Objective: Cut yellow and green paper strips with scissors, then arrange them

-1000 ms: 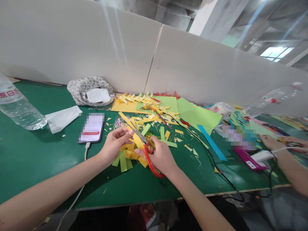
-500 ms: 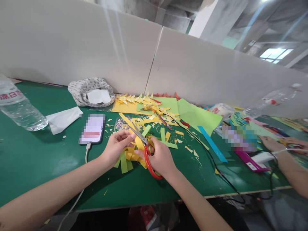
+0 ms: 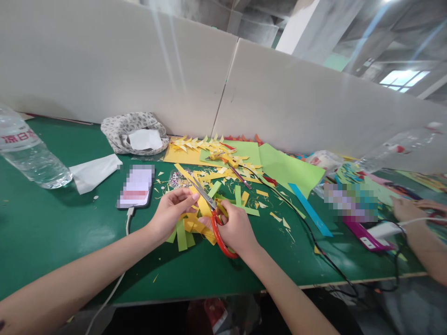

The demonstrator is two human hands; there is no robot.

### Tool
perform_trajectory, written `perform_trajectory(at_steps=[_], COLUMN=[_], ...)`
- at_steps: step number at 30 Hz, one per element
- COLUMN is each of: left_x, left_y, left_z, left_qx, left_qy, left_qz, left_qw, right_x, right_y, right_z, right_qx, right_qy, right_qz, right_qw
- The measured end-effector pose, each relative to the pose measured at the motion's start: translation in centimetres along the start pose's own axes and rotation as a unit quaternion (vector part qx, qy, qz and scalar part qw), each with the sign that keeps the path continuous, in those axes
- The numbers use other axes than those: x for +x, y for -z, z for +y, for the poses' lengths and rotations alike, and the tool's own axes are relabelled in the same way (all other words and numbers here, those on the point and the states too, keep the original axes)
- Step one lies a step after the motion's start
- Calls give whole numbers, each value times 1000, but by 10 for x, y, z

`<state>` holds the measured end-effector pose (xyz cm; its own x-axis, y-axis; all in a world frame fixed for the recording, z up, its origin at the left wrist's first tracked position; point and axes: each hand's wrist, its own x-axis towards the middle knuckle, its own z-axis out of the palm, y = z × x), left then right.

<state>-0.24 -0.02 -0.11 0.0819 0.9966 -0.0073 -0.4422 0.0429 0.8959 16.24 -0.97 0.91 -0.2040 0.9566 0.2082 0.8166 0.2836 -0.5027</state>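
Note:
My left hand pinches a yellow paper strip between thumb and fingers. Red-handled scissors are gripped in my right hand, their blades pointing up and left along the strip, close to my left fingertips. Whether the blades touch the paper I cannot tell. Under and around both hands lie cut green strips and more yellow pieces. Just beyond are a clear tray of small beads, a yellow glue gun and yellow paper with leaf-like cuts.
A phone with a white cable and a water bottle are at left. A patterned cloth bag stands by the white partition. Rightward lie green sheets, a blue strip, a black cord, a purple power strip and another person's hands.
The view has shifted slightly, moving everything a little to the right. My hands, the scissors and the yellow strip keep nearly the same pose. The other person's hands have moved slightly.

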Motion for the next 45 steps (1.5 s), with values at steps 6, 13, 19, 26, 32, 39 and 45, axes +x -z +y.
perform_trajectory(at_steps=[6,13,19,26,32,39,45], left_x=[1,3,4,7,6,13,16], left_y=[1,3,4,5,3,10,16], left_z=[0,-4,-4,-6,-7,2,-1], left_qx=[5,12,27,80,96,171,301], left_qy=[4,7,20,54,66,-33,-111], left_qz=[1,-3,8,26,7,55,9], left_qw=[1000,1000,999,995,993,983,947], right_x=[1,0,6,14,8,13,26], right_y=[-1,-5,-2,3,-1,12,29], right_z=[3,6,12,18,11,26,50], right_qx=[12,5,128,378,385,267,151], right_qy=[-4,-5,-51,-145,-143,-147,-154], right_qz=[9,26,20,-67,-132,-75,54], right_qw=[1000,1000,990,912,902,949,975])
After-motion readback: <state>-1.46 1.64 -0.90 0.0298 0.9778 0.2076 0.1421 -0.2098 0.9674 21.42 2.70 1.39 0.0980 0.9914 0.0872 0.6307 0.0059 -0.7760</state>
